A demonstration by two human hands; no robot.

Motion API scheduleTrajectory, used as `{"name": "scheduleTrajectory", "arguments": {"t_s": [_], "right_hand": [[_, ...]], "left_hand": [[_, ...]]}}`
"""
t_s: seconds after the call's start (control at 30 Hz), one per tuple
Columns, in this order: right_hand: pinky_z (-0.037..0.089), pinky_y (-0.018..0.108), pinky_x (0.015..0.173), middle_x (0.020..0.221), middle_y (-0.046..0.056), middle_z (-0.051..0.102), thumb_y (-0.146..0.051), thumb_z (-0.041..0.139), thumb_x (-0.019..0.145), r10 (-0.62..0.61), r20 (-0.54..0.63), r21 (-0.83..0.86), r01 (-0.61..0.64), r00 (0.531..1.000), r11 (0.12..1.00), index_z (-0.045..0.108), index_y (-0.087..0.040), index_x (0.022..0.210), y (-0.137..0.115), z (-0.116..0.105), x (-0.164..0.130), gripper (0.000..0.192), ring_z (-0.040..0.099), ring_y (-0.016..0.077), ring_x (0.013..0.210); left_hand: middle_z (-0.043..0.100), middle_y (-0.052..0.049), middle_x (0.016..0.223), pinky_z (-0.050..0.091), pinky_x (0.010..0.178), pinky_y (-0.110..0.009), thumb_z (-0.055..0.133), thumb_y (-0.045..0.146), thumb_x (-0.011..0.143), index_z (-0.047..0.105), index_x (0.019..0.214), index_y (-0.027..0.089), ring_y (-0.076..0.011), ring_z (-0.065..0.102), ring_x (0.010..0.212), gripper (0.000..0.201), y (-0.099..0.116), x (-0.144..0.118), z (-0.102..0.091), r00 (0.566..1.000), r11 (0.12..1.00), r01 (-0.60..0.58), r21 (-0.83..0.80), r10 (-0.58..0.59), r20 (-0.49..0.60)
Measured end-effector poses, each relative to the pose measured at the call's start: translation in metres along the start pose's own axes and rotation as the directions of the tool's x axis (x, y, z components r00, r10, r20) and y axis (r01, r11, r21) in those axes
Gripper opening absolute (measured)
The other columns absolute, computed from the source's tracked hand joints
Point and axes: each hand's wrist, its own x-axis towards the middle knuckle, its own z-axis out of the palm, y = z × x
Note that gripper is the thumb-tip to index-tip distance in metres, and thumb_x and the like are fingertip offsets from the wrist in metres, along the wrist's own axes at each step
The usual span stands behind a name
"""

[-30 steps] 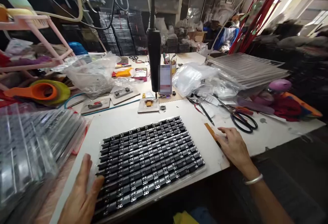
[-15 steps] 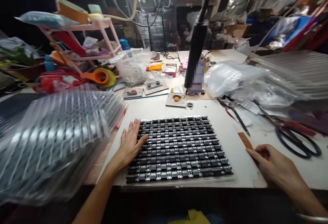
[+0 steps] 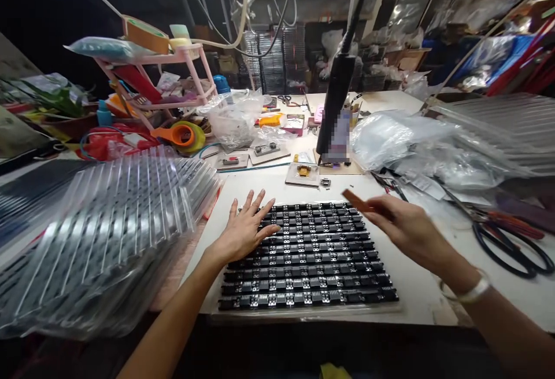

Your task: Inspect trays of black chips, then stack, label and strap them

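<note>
Your hands are working over a tray of small black parts on the white table.

Your left hand (image 3: 245, 231) is lying flat on the tray's (image 3: 306, 257) upper left corner, at about ten o'clock of it, fingers spread wide and gripping nothing. Your right hand (image 3: 405, 230) is hovering over the tray's upper right corner, at about two o'clock, fingers pinching one end of a thin brown strip (image 3: 358, 201) that is pointing toward ten o'clock above the black rows. The tray is sitting flat in the middle of the table (image 3: 418, 292), right in front of you. At nine o'clock a stack of clear trays (image 3: 99, 234) is resting beside your left forearm. At three o'clock black-handled scissors (image 3: 511, 240) are lying well apart from the strip.
</note>
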Motion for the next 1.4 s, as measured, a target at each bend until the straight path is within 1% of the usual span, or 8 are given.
{"name": "scheduleTrajectory", "arguments": {"t_s": [0.1, 0.27, 0.53, 0.77, 0.9, 1.1, 1.27, 1.4], "right_hand": [[0.040, 0.029, 0.055, 0.076, 0.005, 0.062, -0.030, 0.045, 0.089, -0.060, 0.134, -0.055, 0.068, 0.989, 0.996, 0.057, -0.018, 0.084, -0.009, 0.025, 0.032, 0.017, 0.054, 0.0173, 0.063], [0.039, 0.029, 0.058, 0.076, 0.004, 0.062, -0.027, 0.046, 0.090, -0.036, 0.140, -0.097, 0.050, 0.989, 0.994, 0.055, -0.019, 0.086, 0.012, 0.048, 0.036, 0.013, 0.055, 0.0174, 0.064], [0.040, 0.030, 0.060, 0.078, 0.004, 0.062, -0.028, 0.042, 0.092, -0.008, 0.206, -0.117, 0.033, 0.979, 0.993, 0.056, -0.019, 0.089, 0.023, 0.045, 0.023, 0.017, 0.056, 0.0176, 0.066], [0.040, 0.030, 0.058, 0.077, 0.004, 0.059, -0.026, 0.040, 0.093, -0.027, 0.239, -0.151, 0.065, 0.971, 0.986, 0.054, -0.019, 0.084, 0.016, 0.041, 0.020, 0.018, 0.055, 0.0171, 0.063], [0.040, 0.030, 0.060, 0.079, 0.004, 0.061, -0.025, 0.041, 0.093, -0.024, 0.178, -0.084, 0.039, 0.984, 0.996, 0.055, -0.019, 0.087, 0.017, 0.037, 0.021, 0.016, 0.056, 0.0175, 0.064], [0.039, 0.029, 0.057, 0.075, 0.003, 0.061, -0.028, 0.048, 0.090, 0.023, -0.040, 0.018, -0.022, 0.999, 1.000, 0.053, -0.018, 0.088, 0.016, 0.032, 0.024, 0.011, 0.054, 0.0166, 0.060], [0.043, 0.029, 0.059, 0.077, 0.005, 0.063, -0.031, 0.050, 0.089, 0.031, -0.105, 0.096, -0.021, 0.994, 0.995, 0.052, -0.018, 0.089, 0.012, 0.030, 0.026, 0.013, 0.058, 0.0178, 0.063], [0.045, 0.028, 0.057, 0.078, 0.005, 0.064, -0.034, 0.053, 0.087, 0.045, -0.198, 0.139, -0.017, 0.979, 0.990, 0.051, -0.019, 0.090, 0.012, 0.030, 0.024, 0.015, 0.060, 0.0177, 0.064]], "left_hand": [[0.004, -0.002, 0.157, 0.001, 0.111, -0.060, 0.024, 0.068, 0.088, 0.019, 0.147, 0.033, -0.0300, -0.003, 0.144, 0.069, 0.004, 0.006, 0.001, 1.000, 1.000, -0.008, 0.009, 0.008, 0.028], [0.011, -0.003, 0.157, 0.004, 0.110, -0.063, 0.029, 0.065, 0.089, 0.020, 0.146, 0.039, -0.0325, 0.003, 0.143, 0.063, 0.004, 0.002, 0.006, 0.998, 0.999, -0.041, -0.003, 0.041, 0.041], [0.010, -0.002, 0.156, 0.001, 0.111, -0.061, 0.028, 0.068, 0.088, 0.018, 0.147, 0.035, -0.0311, 0.002, 0.144, 0.068, 0.011, 0.008, 0.000, 0.996, 0.999, -0.038, 0.028, 0.035, 0.079], [0.013, -0.003, 0.156, -0.001, 0.112, -0.059, 0.028, 0.068, 0.088, 0.012, 0.149, 0.029, -0.0296, 0.003, 0.144, 0.074, 0.022, 0.022, 0.003, 0.986, 0.992, -0.127, 0.016, 0.125, 0.110], [0.014, -0.004, 0.155, 0.000, 0.111, -0.061, 0.028, 0.067, 0.088, 0.014, 0.148, 0.028, -0.0301, 0.003, 0.144, 0.073, 0.024, 0.023, 0.003, 0.986, 0.992, -0.126, 0.023, 0.123, 0.113], [0.008, -0.003, 0.156, -0.003, 0.111, -0.060, 0.026, 0.070, 0.086, 0.011, 0.149, 0.029, -0.0294, 0.001, 0.144, 0.076, 0.036, 0.033, 0.004, 0.979, 0.985, -0.169, 0.020, 0.165, 0.122], [0.007, -0.001, 0.156, -0.004, 0.111, -0.060, 0.026, 0.071, 0.086, 0.013, 0.148, 0.031, -0.0292, 0.001, 0.144, 0.076, 0.042, 0.037, 0.001, 0.970, 0.984, -0.179, -0.015, 0.179, 0.163], [0.009, -0.005, 0.156, 0.000, 0.113, -0.058, 0.023, 0.067, 0.089, 0.007, 0.150, 0.026, -0.0272, 0.002, 0.144, 0.075, 0.018, 0.021, -0.014, 0.999, 0.988, -0.040, -0.149, 0.041, 0.003]]}}
